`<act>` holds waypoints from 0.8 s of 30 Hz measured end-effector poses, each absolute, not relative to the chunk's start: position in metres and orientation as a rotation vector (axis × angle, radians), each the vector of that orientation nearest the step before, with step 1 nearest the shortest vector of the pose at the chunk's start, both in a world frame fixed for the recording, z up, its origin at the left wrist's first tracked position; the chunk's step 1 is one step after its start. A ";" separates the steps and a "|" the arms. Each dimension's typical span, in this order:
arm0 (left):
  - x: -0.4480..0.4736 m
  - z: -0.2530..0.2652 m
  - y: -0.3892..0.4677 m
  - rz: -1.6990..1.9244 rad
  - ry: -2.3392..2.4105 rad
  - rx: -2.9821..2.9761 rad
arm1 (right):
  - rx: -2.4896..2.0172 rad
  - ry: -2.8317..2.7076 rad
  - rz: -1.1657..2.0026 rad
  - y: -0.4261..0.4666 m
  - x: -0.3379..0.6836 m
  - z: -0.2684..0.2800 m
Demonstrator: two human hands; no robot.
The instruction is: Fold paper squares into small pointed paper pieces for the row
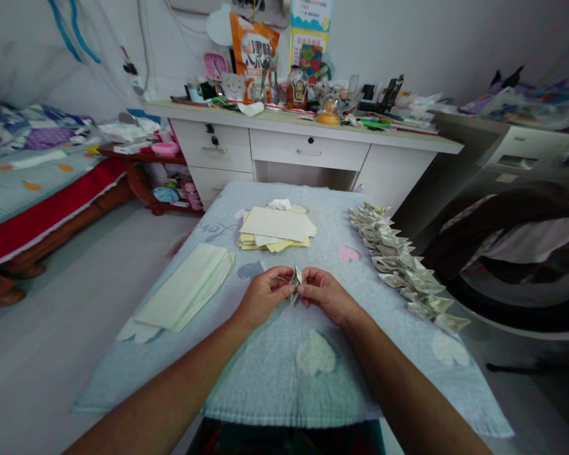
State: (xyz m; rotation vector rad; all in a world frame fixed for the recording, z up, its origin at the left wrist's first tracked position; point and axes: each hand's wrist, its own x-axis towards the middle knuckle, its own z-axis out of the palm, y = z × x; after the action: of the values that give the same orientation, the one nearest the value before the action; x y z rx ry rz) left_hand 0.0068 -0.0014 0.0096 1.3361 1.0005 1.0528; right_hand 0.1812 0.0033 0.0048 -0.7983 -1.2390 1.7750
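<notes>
Between my two hands, over the middle of the cloth-covered table, is a small folded paper piece (296, 278), greyish and pointed at the top. My left hand (267, 292) pinches its left side with thumb and fingers. From the right, my right hand (323, 292) grips the other side the same way. Beyond them lies a stack of cream and yellow paper sheets (279, 224). A longer pale green folded paper bundle (187, 287) rests to the left. Along the right side runs a row of several folded paper pieces (403, 259), pointed and boat-like.
The light blue cloth (265, 385) with heart prints covers the table. Behind it stands a white desk (308, 151) crowded with jars, a clock and an orange bag (253, 57). A washing machine (516, 164) is at right, a bed (42, 183) at left.
</notes>
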 end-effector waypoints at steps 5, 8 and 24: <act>0.007 0.007 -0.002 1.031 1.013 1.344 | -0.807 -1.241 1.804 0.003 0.181 0.005; 0.005 0.006 -0.001 1.037 1.015 1.363 | -0.809 -1.255 1.808 0.004 0.181 0.005; 0.004 0.012 -0.003 1.017 0.960 1.399 | -0.880 -1.245 1.810 0.003 0.181 0.010</act>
State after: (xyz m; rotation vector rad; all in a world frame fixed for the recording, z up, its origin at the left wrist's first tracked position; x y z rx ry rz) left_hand 0.0043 -0.0033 0.0117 1.3991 0.9602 1.0171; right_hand 0.1809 0.0031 0.0096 -0.8805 -1.2449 1.8100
